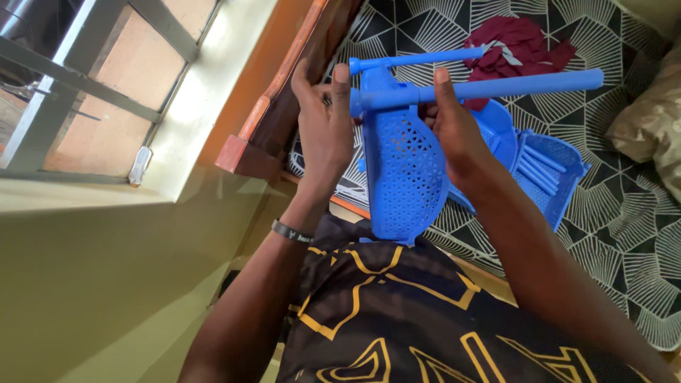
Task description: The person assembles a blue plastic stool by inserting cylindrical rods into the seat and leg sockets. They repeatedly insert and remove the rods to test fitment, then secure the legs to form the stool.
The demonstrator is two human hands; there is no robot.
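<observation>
Black cloth with yellow lines, the shirt [397,319], fills the lower frame at six o'clock, cut off by the bottom edge. Both forearms rise from it; a dark wristband [291,232] circles the left wrist. The left hand [325,128] is closed with its thumb up against the end of a blue rod [489,89], its fingers hidden behind the palm, so what they grip is hard to tell. The right hand [454,135] wraps the same rod from behind, forefinger laid over it; its other fingers are hidden. The rod runs towards three o'clock, and a thinner rod [418,60] lies just above it, parallel. A blue perforated panel [404,170] hangs below the rods between the hands, its lower end touching the shirt; how it joins the rods cannot be made out. Behind the right wrist, at three o'clock, more blue parts [546,170] lie on a black sheet [624,234] with white line patterns, partly covered by the arm. A dark red cloth [518,46] lies at one o'clock on the sheet, and a tan pillow [649,120] is cut off at the right edge. At ten o'clock, a window [92,85] with grey bars sits in a yellowish wall [106,269].
</observation>
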